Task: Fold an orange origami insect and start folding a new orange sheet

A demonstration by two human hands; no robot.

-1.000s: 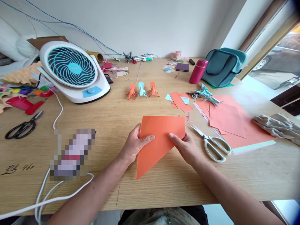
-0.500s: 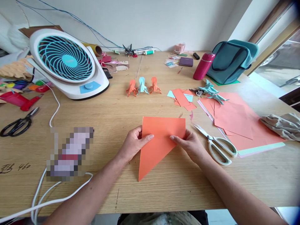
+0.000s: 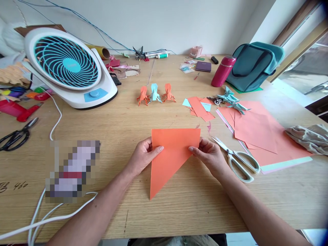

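Note:
An orange sheet of paper (image 3: 170,153), folded into a triangle, is held over the near middle of the table. Its straight edge is at the top and one sharp corner points down toward me. My left hand (image 3: 146,153) grips its left edge, thumb on the front and fingers behind. At the right corner my right hand (image 3: 207,152) pinches the paper the same way. The fingers behind the sheet are mostly hidden. White-handled scissors (image 3: 237,159) lie just right of my right hand, blades slightly apart.
Three folded paper figures (image 3: 154,93) stand beyond the sheet. Paper strips (image 3: 198,107) and a stack of orange sheets (image 3: 279,136) lie right. A fan (image 3: 71,66), black scissors (image 3: 16,136) and white cable (image 3: 58,217) occupy the left. A pink bottle (image 3: 223,71) stands before a teal bag (image 3: 252,68).
The folded orange paper has shifted slightly left with my left hand. My right thumb has slid a little closer to the paper's right corner. Both hands keep their hold.

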